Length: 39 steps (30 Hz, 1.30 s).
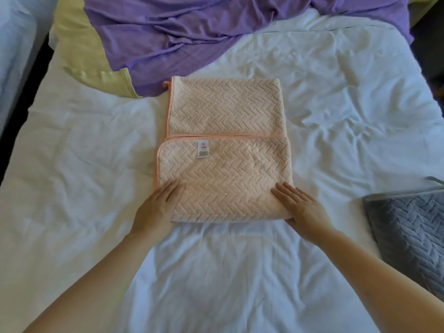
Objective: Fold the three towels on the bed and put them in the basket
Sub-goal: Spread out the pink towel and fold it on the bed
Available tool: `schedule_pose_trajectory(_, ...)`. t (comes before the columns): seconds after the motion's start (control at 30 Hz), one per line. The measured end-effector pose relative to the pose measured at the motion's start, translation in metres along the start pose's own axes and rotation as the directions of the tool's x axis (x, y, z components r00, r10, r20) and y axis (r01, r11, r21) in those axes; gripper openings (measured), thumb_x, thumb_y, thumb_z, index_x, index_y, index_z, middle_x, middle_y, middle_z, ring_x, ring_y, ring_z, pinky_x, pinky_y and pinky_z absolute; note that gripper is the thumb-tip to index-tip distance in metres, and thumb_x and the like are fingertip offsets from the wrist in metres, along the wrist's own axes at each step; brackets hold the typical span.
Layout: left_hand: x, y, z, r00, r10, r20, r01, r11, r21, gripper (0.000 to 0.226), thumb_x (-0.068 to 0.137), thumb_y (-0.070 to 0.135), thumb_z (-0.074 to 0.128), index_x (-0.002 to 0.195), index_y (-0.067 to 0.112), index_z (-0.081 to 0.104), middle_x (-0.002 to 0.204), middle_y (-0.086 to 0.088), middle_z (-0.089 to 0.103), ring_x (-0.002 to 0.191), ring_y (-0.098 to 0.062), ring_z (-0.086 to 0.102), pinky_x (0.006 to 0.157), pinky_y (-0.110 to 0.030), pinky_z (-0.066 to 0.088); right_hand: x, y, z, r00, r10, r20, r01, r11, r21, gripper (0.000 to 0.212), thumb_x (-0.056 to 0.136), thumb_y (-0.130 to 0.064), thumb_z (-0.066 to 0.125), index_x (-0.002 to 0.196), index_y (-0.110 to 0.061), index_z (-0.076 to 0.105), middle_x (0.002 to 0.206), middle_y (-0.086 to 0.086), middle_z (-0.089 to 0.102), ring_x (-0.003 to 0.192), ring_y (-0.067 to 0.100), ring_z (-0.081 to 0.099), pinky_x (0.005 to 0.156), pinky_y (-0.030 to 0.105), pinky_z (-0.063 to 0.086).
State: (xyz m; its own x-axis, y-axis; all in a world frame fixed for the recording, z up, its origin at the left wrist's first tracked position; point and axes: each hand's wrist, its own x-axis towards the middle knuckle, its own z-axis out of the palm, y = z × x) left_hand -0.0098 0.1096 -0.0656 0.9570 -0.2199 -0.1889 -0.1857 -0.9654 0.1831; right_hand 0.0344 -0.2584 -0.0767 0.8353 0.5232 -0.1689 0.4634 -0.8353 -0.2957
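Towel [225,150] (pink, plush) lies part-folded mid-bed [72,164]. We have left hand [158,205] and right hand [300,207] flat on its near corners, fingers straight; right thumb perhaps under the edge. Soft, light, floppy: lift by both near corners.

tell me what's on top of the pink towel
The left hand and right hand rest on the pink towel; a white tag lies farther up. Anything under the hands is hidden.

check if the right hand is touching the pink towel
Touching. In the head view the right hand lies with fingers flat on the near right corner of the pink towel.
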Motion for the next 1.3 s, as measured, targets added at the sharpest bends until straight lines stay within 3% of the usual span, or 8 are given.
schedule_pose_trajectory(0.17,-0.022,-0.003,-0.022,0.975,-0.133,0.178,0.149,0.985,-0.082,0.075,0.081,0.023,0.064,0.147,0.03,0.031,0.148,0.002,0.042,0.129,-0.024,0.047,0.093,-0.03,0.044,-0.021,-0.002,-0.025,0.989,0.078,0.122,-0.082,0.996,0.027,0.06,0.086,-0.03,0.061,0.142,-0.032,0.039,0.146,-0.011,0.042,0.139,0.011,0.032,0.116,0.027,0.014)
schedule_pose_trajectory(0.3,-0.042,-0.003,-0.07,0.923,-0.173,0.345,0.231,0.963,-0.136,0.05,0.071,0.041,0.065,0.12,0.041,0.054,0.115,0.01,0.064,0.102,-0.017,0.06,0.08,-0.028,0.048,-0.042,-0.016,-0.072,0.889,0.199,0.412,-0.311,0.924,0.223,0.03,0.077,-0.032,0.065,0.103,-0.045,0.059,0.109,-0.017,0.065,0.113,0.013,0.056,0.092,0.029,0.046)
schedule_pose_trajectory(0.43,-0.041,-0.015,-0.119,0.871,-0.086,0.484,0.387,0.727,-0.567,0.04,0.053,0.044,0.071,0.088,0.025,0.069,0.09,-0.005,0.068,0.084,-0.019,0.065,0.068,-0.03,0.052,-0.039,-0.01,-0.126,0.869,0.185,0.458,-0.381,0.841,0.384,0.012,0.075,-0.033,0.071,0.087,-0.035,0.068,0.088,-0.011,0.07,0.087,0.006,0.064,0.079,0.026,0.05)
schedule_pose_trajectory(0.6,0.005,-0.032,-0.131,0.891,-0.305,0.337,0.418,0.262,-0.87,0.046,0.046,0.05,0.077,0.085,0.027,0.067,0.083,0.003,0.069,0.079,-0.01,0.065,0.065,-0.024,0.046,0.001,0.011,-0.137,0.895,0.333,0.297,-0.385,0.239,0.891,0.035,0.079,-0.028,0.064,0.108,-0.007,0.067,0.106,0.01,0.072,0.104,0.023,0.065,0.086,0.03,0.048)
schedule_pose_trajectory(0.83,0.096,-0.035,-0.091,0.793,-0.475,0.383,0.397,-0.074,-0.915,0.087,0.057,0.084,0.059,0.115,0.02,0.066,0.11,-0.008,0.071,0.102,-0.026,0.067,0.094,-0.048,0.05,0.089,0.026,-0.101,0.719,0.624,0.308,-0.331,-0.082,0.94,0.046,0.08,-0.059,0.06,0.103,-0.02,0.07,0.098,-0.001,0.074,0.094,0.017,0.07,0.082,0.034,0.051)
schedule_pose_trajectory(1.03,0.097,-0.049,-0.042,0.719,-0.554,0.419,0.58,0.146,-0.802,0.057,0.076,0.06,0.065,0.11,0.014,0.067,0.102,-0.003,0.072,0.089,-0.018,0.067,0.074,-0.028,0.05,0.088,0.04,-0.069,0.831,0.385,0.402,-0.459,0.067,0.886,0.085,0.053,-0.063,0.08,0.124,-0.023,0.057,0.115,-0.001,0.069,0.108,0.018,0.064,0.096,0.04,0.048)
schedule_pose_trajectory(1.13,0.108,-0.043,-0.032,0.757,-0.632,0.165,0.464,0.342,-0.817,0.047,0.093,0.053,0.044,0.126,0.02,0.054,0.111,0.004,0.06,0.098,-0.016,0.056,0.081,-0.029,0.042,0.1,0.039,-0.057,0.809,0.516,0.281,-0.362,0.062,0.93,0.059,0.068,-0.065,0.069,0.118,-0.036,0.055,0.116,-0.001,0.066,0.108,0.019,0.063,0.095,0.041,0.048)
schedule_pose_trajectory(1.3,0.107,-0.036,-0.005,0.758,-0.65,0.053,0.468,0.487,-0.737,0.039,0.097,0.051,0.031,0.115,0.021,0.049,0.1,0.003,0.057,0.095,-0.023,0.055,0.084,-0.035,0.041,0.116,0.032,-0.025,0.721,0.683,0.113,-0.488,0.385,0.784,0.028,0.092,-0.055,0.04,0.111,-0.034,0.04,0.098,-0.007,0.057,0.088,0.02,0.053,0.08,0.038,0.04)
